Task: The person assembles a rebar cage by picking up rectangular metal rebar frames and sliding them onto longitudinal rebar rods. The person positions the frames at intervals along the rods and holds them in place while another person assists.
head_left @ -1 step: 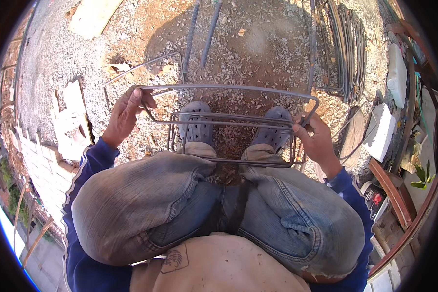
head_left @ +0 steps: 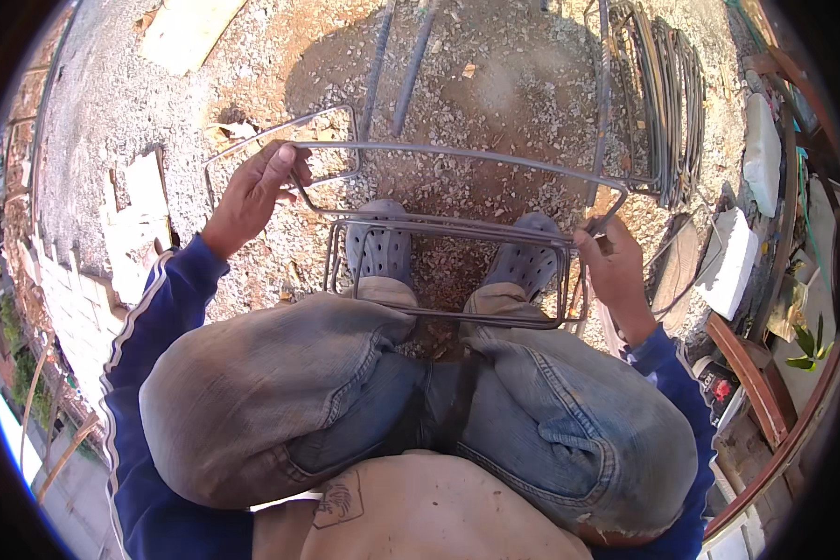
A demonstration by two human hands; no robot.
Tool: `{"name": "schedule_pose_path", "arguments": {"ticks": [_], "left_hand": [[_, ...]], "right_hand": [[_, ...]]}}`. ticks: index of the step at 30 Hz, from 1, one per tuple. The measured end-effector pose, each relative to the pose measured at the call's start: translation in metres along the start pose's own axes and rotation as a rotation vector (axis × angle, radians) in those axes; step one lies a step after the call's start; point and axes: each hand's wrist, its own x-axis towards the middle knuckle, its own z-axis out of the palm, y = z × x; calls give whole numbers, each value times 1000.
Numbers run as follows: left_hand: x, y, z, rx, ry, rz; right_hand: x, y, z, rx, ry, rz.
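A bent steel-bar rectangle, a rebar stirrup (head_left: 457, 153), spans the space between my two hands above the shoes. At its left end my left hand (head_left: 252, 193) is closed, thumb and fingers pinching the corner. My right hand (head_left: 616, 271) is closed at the right end, fingers round the bar near the lower corner. Just below, several similar stirrups (head_left: 457, 318) form a bundle in front of my shins, their right ends close to my right fingers. Whether the right hand also touches the bundle I cannot tell. One more thin bar frame (head_left: 280, 124) stands beyond my left hand.
Two ribbed steel bars (head_left: 411, 75) lie ahead on the gravel, with a long bar (head_left: 604, 93) to their right. A stack of stirrups (head_left: 667, 112) is at far right. White blocks (head_left: 730, 261) and a rusty metal channel (head_left: 751, 378) line the right side.
The held stirrup has moved slightly forward and to the right, its left end raised. My left hand has moved the same way; my right hand has shifted slightly right.
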Motion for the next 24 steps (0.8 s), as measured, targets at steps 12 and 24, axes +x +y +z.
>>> {"name": "schedule_pose_path", "arguments": {"ticks": [12, 24], "left_hand": [[203, 96, -63, 196, 67, 371], [73, -105, -30, 1121, -63, -156]], "right_hand": [[186, -27, -56, -114, 278, -57], [149, 60, -52, -261, 162, -58]]}}
